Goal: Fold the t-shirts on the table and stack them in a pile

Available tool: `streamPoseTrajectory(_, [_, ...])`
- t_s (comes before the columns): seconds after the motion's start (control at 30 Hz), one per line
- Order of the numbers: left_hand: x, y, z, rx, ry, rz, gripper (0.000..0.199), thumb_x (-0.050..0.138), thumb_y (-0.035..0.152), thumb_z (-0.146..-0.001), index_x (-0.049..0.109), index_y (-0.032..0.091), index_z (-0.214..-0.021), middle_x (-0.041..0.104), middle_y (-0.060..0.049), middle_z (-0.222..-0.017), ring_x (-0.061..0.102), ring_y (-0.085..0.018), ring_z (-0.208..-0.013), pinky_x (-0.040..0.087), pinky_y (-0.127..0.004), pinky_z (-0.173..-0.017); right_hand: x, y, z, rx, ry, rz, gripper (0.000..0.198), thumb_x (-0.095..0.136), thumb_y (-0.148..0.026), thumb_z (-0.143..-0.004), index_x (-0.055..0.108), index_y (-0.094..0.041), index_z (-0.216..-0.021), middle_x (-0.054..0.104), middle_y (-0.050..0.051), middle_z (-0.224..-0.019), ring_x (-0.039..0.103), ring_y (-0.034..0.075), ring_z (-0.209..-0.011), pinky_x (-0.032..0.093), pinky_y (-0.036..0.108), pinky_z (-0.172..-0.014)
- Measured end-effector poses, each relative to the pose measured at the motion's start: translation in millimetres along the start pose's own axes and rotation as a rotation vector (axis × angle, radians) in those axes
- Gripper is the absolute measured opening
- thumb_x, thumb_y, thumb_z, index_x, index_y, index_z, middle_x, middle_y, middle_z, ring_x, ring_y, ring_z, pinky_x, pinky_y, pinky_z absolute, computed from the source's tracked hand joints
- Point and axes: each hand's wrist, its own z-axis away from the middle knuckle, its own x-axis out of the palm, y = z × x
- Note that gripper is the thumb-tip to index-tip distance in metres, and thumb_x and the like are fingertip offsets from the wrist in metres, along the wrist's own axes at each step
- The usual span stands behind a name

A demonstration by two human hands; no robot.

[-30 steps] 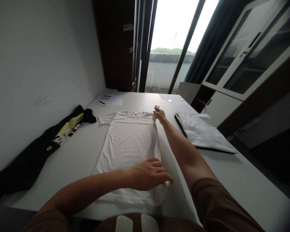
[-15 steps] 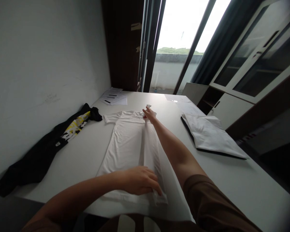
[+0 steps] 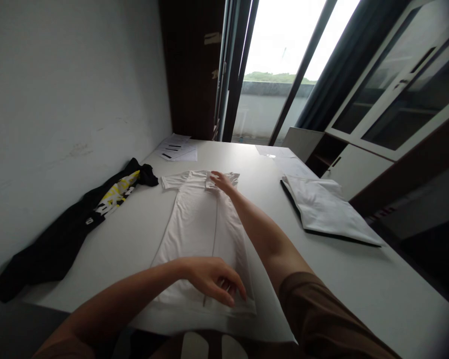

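Note:
A white T-shirt lies on the table in front of me, hem toward me, with a long fold line down its body. Over the hem end hovers my left hand, its fingers loosely curled and apart, holding nothing. My right hand reaches to the far end of the shirt. It rests on the folded-over cloth near the collar and sleeve, with the fingers stretched out to the left. Part of the cloth there is hidden beneath that hand.
On the left, against the wall, lies a black garment with a yellow and white print. Folded white cloth with a dark layer under it sits on the right. Papers lie at the far left of the white table, and more sheets at the far right.
My right hand has moved left, bringing the shirt's far right part inward and down onto the body. My left hand has let go of the hem, and its fingers have spread.

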Motion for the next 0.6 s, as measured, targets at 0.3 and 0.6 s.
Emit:
streamPoseTrajectory(0.3, [32.5, -28.9, -17.6, -0.059, 0.26, -0.678, 0.02, 0.067, 0.031, -0.093, 0.07, 0.022, -0.111, 0.069, -0.005, -0.108, 0.063, -0.021, -0.101, 0.048, -0.034, -0.096, 1.2, 20.1, 33.8, 0.049, 0.163, 0.368, 0.027, 0.051, -0.025, -0.101, 0.072, -0.022, -0.118, 0.064, 0.009, -0.128, 0.053, 0.026, -0.123, 0.038, 0.038, -0.111])
streamPoseTrajectory(0.6, [45.0, -25.8, -18.0, -0.045, 0.184, -0.861, 0.058, 0.058, 0.051, -0.098, 0.052, 0.018, -0.145, 0.047, -0.016, -0.155, 0.036, -0.033, -0.147, 0.026, -0.057, -0.122, -45.0, 63.8, 33.3, 0.285, 0.255, 0.471, 0.035, 0.053, -0.035, -0.099, 0.068, -0.022, -0.128, 0.063, 0.012, -0.132, 0.055, 0.025, -0.125, 0.04, 0.035, -0.109])
